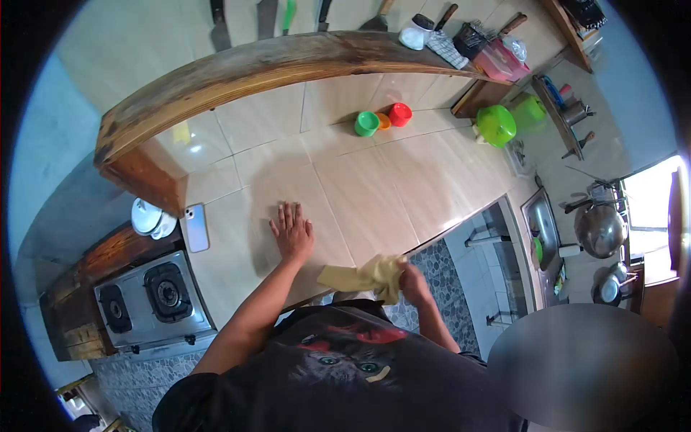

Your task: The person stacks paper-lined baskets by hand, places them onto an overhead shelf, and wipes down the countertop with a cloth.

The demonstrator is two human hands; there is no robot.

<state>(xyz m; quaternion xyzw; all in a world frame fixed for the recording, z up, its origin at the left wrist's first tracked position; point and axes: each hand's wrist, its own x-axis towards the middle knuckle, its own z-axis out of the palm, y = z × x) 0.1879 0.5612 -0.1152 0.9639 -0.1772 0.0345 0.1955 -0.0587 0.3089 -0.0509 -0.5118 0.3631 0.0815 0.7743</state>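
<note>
My left hand (292,232) lies flat on the tiled counter (353,187), fingers spread, with nothing in it. At the counter's front edge my right hand (413,284) is closed around a yellowish cloth (381,276). The cloth is bunched near that hand, and one end stretches left over the edge. A phone (196,227) lies on the counter to the left of my left hand. Green (366,124), orange (384,122) and red (400,114) cups stand together near the back wall.
A gas stove (152,297) and a white lidded pot (152,219) are at the left. Above the counter runs a wooden shelf (288,63). A bright green container (496,126) stands back right, near the sink (541,219). A blurred round area covers the lower right.
</note>
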